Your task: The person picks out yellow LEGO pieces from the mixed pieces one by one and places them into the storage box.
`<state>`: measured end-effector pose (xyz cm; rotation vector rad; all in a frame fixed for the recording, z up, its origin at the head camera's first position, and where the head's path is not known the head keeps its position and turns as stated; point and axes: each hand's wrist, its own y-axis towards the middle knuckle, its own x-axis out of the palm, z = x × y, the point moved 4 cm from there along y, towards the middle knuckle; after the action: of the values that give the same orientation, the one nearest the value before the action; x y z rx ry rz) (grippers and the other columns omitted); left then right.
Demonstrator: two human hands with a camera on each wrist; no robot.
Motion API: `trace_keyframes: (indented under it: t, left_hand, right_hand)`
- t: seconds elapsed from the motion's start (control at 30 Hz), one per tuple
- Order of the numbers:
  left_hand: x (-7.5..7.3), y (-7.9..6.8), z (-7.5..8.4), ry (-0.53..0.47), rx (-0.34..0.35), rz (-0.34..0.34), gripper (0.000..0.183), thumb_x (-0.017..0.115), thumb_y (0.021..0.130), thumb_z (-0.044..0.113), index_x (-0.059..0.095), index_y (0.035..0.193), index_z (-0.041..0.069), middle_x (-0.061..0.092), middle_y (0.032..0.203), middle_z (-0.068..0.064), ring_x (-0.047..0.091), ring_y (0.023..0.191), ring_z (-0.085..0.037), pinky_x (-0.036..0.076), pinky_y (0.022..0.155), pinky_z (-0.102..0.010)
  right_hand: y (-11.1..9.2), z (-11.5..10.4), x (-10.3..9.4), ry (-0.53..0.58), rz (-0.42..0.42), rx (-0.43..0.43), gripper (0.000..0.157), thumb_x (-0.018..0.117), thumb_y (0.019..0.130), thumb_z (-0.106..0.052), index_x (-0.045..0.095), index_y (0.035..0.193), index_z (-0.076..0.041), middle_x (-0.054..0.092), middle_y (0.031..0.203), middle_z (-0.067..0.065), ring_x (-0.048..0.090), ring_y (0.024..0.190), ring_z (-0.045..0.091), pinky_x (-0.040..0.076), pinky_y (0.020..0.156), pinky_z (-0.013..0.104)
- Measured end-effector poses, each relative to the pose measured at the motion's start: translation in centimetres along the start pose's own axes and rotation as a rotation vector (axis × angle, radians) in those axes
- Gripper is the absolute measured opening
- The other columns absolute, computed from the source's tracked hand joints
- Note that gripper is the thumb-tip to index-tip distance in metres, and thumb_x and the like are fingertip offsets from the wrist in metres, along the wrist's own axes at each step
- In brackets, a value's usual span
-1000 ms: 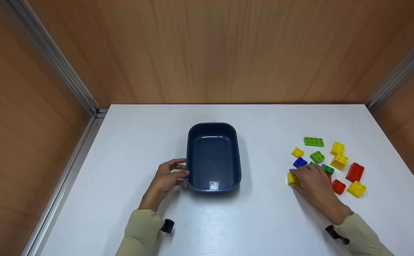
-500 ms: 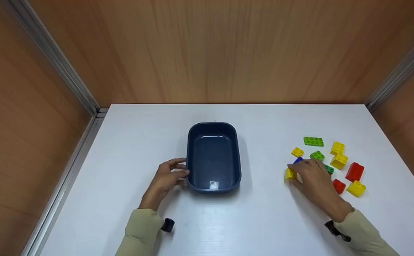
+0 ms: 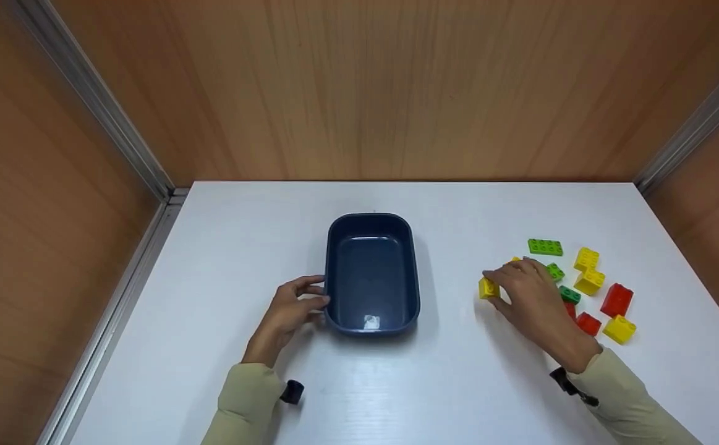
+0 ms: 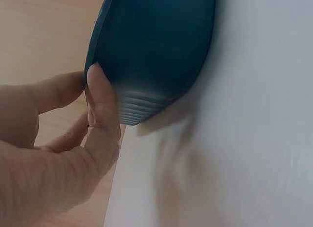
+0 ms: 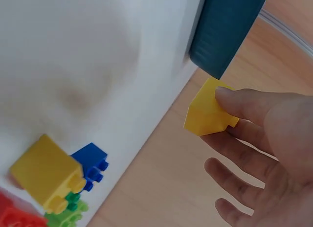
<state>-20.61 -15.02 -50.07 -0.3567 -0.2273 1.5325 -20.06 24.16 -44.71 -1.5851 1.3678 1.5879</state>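
My left hand (image 3: 288,315) is at the left side of a dark blue rectangular tub (image 3: 371,329), holding its edge. In the left wrist view the thumb (image 4: 103,97) lies against the tub's outer wall, with a forefinger at the rim. My right hand (image 3: 535,303) pinches a yellow toy building brick (image 3: 489,288) between thumb and fingers, left of the scattered bricks. The right wrist view shows this brick (image 5: 208,109) held at the fingertips, the other fingers loosely bent beneath. The tub has nothing inside.
Toy bricks lie loose at the right: a light green one (image 3: 544,247), several yellow ones (image 3: 590,281), red ones (image 3: 617,300) and a dark green one (image 3: 569,295). A blue brick (image 5: 90,161) shows in the right wrist view. Wooden panels (image 3: 396,93) border the white table (image 3: 260,222).
My right hand has lifted the yellow brick and carried it a little left and away from me, off the other bricks. The left hand and tub have stayed put.
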Motion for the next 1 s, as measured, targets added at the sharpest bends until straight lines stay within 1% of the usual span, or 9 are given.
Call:
trace_keyframes:
  t: [0.27,0.4,0.53,0.7,0.87,1.0]
  left_hand:
    - [0.0,0.0,0.0,0.000,0.009,0.000,0.048,0.070,0.096,-0.004,0.061,0.144,-0.001,0.062,0.127,-0.020,0.067,0.097,-0.022,0.062,0.087,-0.040]
    - [0.0,0.0,0.0,-0.001,0.018,-0.006,0.048,0.070,0.097,-0.003,0.061,0.144,-0.001,0.061,0.127,-0.020,0.068,0.097,-0.023,0.062,0.086,-0.040]
    - [-0.1,0.1,-0.1,-0.006,0.018,-0.008,0.049,0.070,0.096,-0.003,0.061,0.144,-0.001,0.061,0.125,-0.019,0.069,0.097,-0.024,0.062,0.084,-0.039]
    - [-0.1,0.1,-0.2,-0.012,0.014,-0.003,0.049,0.070,0.096,-0.004,0.061,0.143,0.000,0.062,0.124,-0.018,0.068,0.097,-0.024,0.062,0.085,-0.039]
    - [-0.1,0.2,-0.3,-0.010,0.014,-0.006,0.048,0.070,0.096,-0.004,0.061,0.143,0.000,0.062,0.125,-0.019,0.068,0.097,-0.024,0.062,0.087,-0.041]
    - [-0.1,0.3,-0.3,-0.006,0.011,-0.004,0.047,0.070,0.096,-0.003,0.062,0.143,0.001,0.062,0.125,-0.018,0.068,0.097,-0.023,0.062,0.086,-0.040]
  right_hand:
    - [1.8,-1.6,-0.8,0.008,0.009,-0.019,0.039,0.092,0.081,-0.004,0.078,0.118,-0.003,0.078,0.111,0.014,0.062,0.113,0.036,0.042,0.111,0.059]
    - [2.7,-2.4,-1.0,-0.001,0.011,-0.033,0.040,0.091,0.082,-0.004,0.078,0.120,-0.004,0.078,0.112,0.013,0.062,0.113,0.035,0.041,0.113,0.058]
    - [3.6,-3.3,-1.2,-0.001,0.020,-0.055,0.041,0.092,0.081,-0.005,0.078,0.120,-0.005,0.078,0.112,0.012,0.063,0.113,0.034,0.040,0.115,0.058]
    - [4.6,-4.3,-1.2,0.005,0.035,-0.095,0.042,0.093,0.082,-0.007,0.078,0.121,-0.006,0.079,0.112,0.010,0.064,0.113,0.033,0.041,0.115,0.057]
    - [5.5,-5.3,-1.1,0.009,0.013,-0.111,0.041,0.091,0.084,-0.009,0.078,0.123,-0.007,0.079,0.113,0.009,0.064,0.115,0.032,0.040,0.117,0.057]
    - [6.1,-5.9,-0.9,0.010,0.000,-0.115,0.040,0.090,0.086,-0.011,0.078,0.124,-0.008,0.078,0.114,0.008,0.064,0.117,0.031,0.039,0.118,0.057]
